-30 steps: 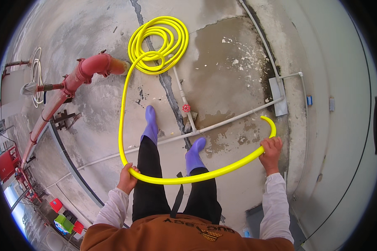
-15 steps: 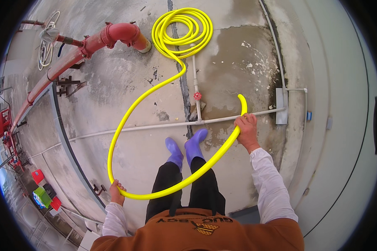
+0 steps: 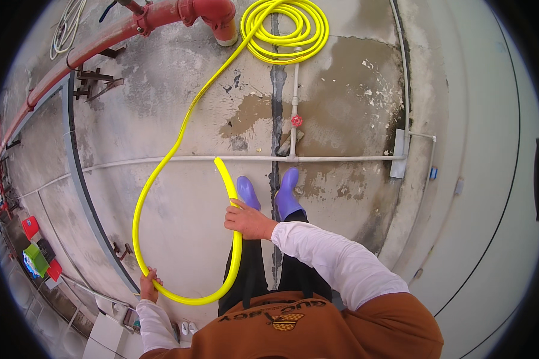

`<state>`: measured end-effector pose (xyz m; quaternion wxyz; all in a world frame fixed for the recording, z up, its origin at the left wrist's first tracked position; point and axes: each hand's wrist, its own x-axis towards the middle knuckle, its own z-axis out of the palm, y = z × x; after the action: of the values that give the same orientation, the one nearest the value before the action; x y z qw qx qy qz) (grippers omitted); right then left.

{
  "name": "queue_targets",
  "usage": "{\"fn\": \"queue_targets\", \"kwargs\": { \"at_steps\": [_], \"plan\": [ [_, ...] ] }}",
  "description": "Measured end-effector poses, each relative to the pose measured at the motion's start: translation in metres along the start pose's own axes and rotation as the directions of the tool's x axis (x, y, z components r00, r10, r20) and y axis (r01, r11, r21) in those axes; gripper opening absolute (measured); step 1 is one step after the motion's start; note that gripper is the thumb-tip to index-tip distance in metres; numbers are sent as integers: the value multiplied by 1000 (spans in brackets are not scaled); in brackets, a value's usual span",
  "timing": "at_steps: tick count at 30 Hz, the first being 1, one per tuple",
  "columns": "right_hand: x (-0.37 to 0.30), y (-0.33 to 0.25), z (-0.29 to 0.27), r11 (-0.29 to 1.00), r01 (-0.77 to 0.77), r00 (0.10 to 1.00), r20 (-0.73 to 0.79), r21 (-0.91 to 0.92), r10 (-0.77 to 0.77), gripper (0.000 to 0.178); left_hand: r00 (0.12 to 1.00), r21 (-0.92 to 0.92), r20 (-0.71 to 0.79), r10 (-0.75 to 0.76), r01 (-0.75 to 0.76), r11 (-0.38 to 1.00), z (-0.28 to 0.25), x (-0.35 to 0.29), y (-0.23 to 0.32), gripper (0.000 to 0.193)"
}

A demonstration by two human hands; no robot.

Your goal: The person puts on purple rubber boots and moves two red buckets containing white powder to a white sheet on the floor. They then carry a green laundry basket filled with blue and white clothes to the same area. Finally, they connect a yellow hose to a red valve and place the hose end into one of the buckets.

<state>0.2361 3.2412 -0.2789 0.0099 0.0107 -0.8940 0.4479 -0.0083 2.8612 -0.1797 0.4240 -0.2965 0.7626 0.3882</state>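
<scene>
A long yellow hose (image 3: pixel 236 254) bends in a wide loop in front of me. My left hand (image 3: pixel 150 283) grips the loop's lower left bend. Close to the free end, my right hand (image 3: pixel 250 219) is wrapped round the hose, its arm reaching across my body. The open tip sticks out past that hand, over the floor left of my boots. From the left bend the hose runs up the floor to a yellow coil (image 3: pixel 317 45) at the far side. Some of the left fingers are hidden behind the hose.
A red pipe (image 3: pixel 161 18) crosses the far left, and a grey metal beam (image 3: pixel 81 164) slants below it. Thin white pipes (image 3: pixel 341 158) with a red valve handle (image 3: pixel 297 121) run along the stained floor. My purple boots (image 3: pixel 286 194) stand near them. Red and green containers (image 3: pixel 37 257) sit left.
My right hand has swung left with the hose end, narrowing the loop. The stretch to the coil is straighter. My left hand has shifted slightly left and down. A brown wet-looking patch now shows beside the hose.
</scene>
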Motion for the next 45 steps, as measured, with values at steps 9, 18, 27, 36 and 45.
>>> {"fn": "queue_targets", "kwargs": {
  "at_steps": [9, 18, 27, 36, 45],
  "plan": [
    [-40, 153, 41, 871, -490, 867, 124, 27, 483, 41, 959, -242, -136, -247, 210, 947, 46, 23, -77, 20],
    [-112, 392, -3, 429, -871, 467, -134, -237, 874, 50, 912, -37, -388, 131, -158, 987, -5, 85, -33, 15],
    [-105, 468, 15, 549, -499, 737, 5, -670, 676, 44, 574, 927, 208, 792, -375, 29, -35, 155, 34, 16],
    [-102, 484, 30, 470, -747, 583, -122, -471, 803, 34, 732, 882, 431, 528, -216, -420, 43, 162, -13, 20],
    [-99, 480, 37, 449, -770, 565, -159, -453, 809, 34, 709, 816, 536, 459, -297, -495, 62, 187, 0, 21]
  ]
}}
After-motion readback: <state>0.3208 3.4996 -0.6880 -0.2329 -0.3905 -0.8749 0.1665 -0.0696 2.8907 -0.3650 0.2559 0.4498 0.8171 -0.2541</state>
